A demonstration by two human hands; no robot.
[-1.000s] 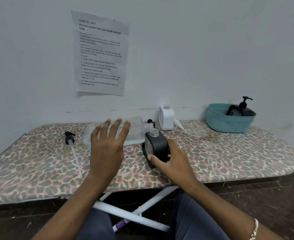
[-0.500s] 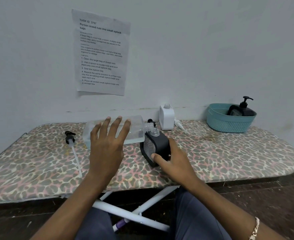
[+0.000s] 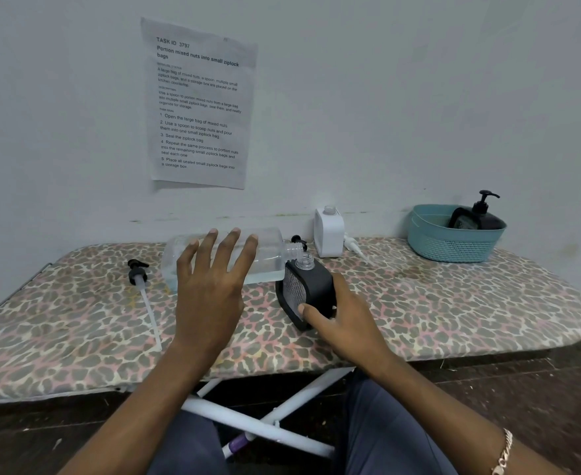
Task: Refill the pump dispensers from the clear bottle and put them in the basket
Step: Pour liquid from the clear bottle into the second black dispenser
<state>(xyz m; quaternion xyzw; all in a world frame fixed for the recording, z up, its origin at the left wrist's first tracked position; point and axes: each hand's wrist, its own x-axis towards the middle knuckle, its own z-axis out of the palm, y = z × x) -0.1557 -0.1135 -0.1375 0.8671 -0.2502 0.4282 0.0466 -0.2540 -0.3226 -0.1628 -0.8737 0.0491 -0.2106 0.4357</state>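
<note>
Possibly liquid spills onto the leopard-print ironing board (image 3: 453, 303), since the two mouths barely meet. Centre frame, the left hand (image 3: 210, 289), fingers spread, wraps the tipped clear plastic bottle (image 3: 268, 255); the right hand (image 3: 344, 320) clamps the uncapped black squat dispenser (image 3: 311, 286). Far right, a teal plastic basket (image 3: 453, 248) holds another black pump dispenser (image 3: 477, 217).

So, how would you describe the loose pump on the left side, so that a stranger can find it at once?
Start from the leopard-print ironing board and go to its left part, left of the clear bottle. The loose pump lies there alone on the cover. Unlike the white pump by the wall, it has a black head and a long white tube.
</note>
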